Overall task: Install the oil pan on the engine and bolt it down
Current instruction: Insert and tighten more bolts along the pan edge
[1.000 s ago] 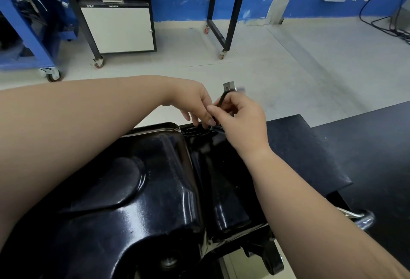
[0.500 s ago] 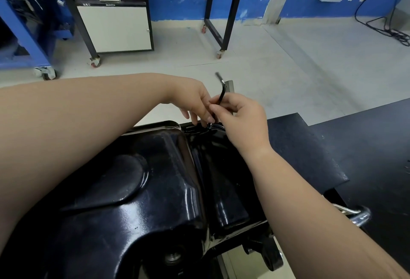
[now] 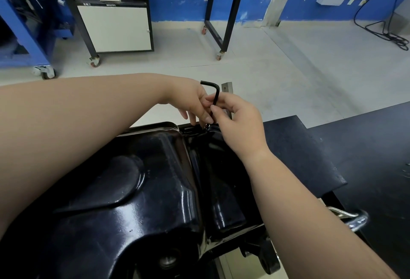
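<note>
One wrench [image 3: 216, 92] pinched, left hand [image 3: 190, 99], right hand [image 3: 240, 123]

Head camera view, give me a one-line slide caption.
Left hand and right hand hold a black hex key upright at the far rim of the black oil pan.

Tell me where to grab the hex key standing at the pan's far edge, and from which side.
Take the hex key by its short arm, coming from the left: the long leg stands upright with its tip at the far rim of the oil pan, and that arm juts left, likely giving the most leverage. The right hand pinches the shaft.
</note>
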Motion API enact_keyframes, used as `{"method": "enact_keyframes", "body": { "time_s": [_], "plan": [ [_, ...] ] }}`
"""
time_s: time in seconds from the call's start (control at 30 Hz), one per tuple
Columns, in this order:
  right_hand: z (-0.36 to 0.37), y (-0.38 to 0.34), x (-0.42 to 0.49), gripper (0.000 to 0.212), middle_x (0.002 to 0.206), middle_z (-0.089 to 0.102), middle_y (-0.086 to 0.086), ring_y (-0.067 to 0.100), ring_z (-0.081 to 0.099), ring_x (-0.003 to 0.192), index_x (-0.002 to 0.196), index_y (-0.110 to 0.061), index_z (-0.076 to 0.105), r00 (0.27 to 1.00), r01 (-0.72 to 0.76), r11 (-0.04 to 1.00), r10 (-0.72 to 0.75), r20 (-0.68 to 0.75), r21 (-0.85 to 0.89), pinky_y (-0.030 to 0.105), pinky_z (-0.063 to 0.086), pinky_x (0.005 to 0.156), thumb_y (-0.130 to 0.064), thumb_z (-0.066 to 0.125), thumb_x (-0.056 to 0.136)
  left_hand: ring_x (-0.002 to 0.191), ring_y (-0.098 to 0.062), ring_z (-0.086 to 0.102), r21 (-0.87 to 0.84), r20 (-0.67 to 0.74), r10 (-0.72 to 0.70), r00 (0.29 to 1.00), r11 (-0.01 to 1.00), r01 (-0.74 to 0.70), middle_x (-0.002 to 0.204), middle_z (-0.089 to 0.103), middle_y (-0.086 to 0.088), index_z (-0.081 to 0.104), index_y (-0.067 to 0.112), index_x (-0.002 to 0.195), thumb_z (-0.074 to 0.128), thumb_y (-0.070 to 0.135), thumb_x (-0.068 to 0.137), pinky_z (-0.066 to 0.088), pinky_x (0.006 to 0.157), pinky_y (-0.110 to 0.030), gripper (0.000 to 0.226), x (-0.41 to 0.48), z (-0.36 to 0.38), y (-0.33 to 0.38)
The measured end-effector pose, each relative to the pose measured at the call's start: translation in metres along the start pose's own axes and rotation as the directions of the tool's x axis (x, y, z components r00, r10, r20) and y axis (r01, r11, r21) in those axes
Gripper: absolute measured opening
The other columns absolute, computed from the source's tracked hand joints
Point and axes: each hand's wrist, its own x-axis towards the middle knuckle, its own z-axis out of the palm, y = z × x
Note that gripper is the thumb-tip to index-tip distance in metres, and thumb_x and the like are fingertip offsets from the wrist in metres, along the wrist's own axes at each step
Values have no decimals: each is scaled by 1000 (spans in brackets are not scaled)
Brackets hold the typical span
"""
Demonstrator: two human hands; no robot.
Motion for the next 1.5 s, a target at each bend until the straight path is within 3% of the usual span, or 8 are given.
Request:
{"method": "enact_keyframes", "body": {
  "time_s": [0.17,0.27,0.5,0.63,0.83,1.2,1.37,1.5],
  "plan": [
    [-1,1,4,2,77,69,-7,8,63,78,82,-17,68,998,-32,998,29,-57,-50,33,51,75,-16,67,83,75,-10,66,1,-16,0,1000,1000,0,80,72,5,70,30,61,70,22,80,50,71,-22,20,0,0,0],
    [0,2,5,14,72,65,4,19,59,73,77,-9,65,996,-32,996,26,-80,-78,39,50,68,-21,72,78,76,-8,67,3,-11,-1,1000,1000,1,81,73,6,71,31,62,69,24,79,51,71,-22,18,0,1,1],
    [-1,3,3,17,90,67,-13,0,60,88,91,-31,61,1000,-12,999,13,-13,31,7,44,72,-15,62,86,74,-8,67,-5,-24,-11,1000,1000,10,78,72,7,72,37,60,68,21,78,51,72,-22,24,1,0,0],
    [-1,3,2,18,93,72,-7,5,66,86,97,-21,69,1000,0,999,-1,6,36,23,53,81,-9,59,88,72,-6,66,-17,-15,-13,1000,1000,13,76,72,9,72,38,61,73,26,77,49,69,-21,20,1,0,-1],
    [-2,5,6,12,72,65,-19,-8,60,74,80,-28,67,998,-35,999,37,-45,33,7,45,65,-16,68,82,71,-4,64,-5,-8,-20,1000,1000,20,61,68,15,71,42,58,72,28,78,50,70,-19,24,0,0,1],
    [0,3,3,9,68,60,-15,-6,56,60,80,-22,60,998,6,1000,-5,-58,20,12,44,58,-16,66,84,69,-5,66,28,-19,-5,1000,1000,5,66,70,12,71,36,58,72,27,74,51,72,-23,18,3,1,3],
    [-15,-5,5,34,122,54,-17,1,53,104,124,-26,52,983,164,984,-156,-95,76,11,42,81,-14,54,91,68,-6,66,45,-5,-20,1000,999,20,74,72,10,74,26,70,73,31,76,48,72,-22,8,3,0,5],
    [-45,-16,25,37,145,36,-10,16,37,133,130,-17,53,883,462,842,-407,234,-278,27,28,109,-13,54,93,67,-6,64,49,20,-22,1000,999,21,101,73,2,74,25,79,73,32,77,49,76,-23,7,4,0,5]
  ]
}}
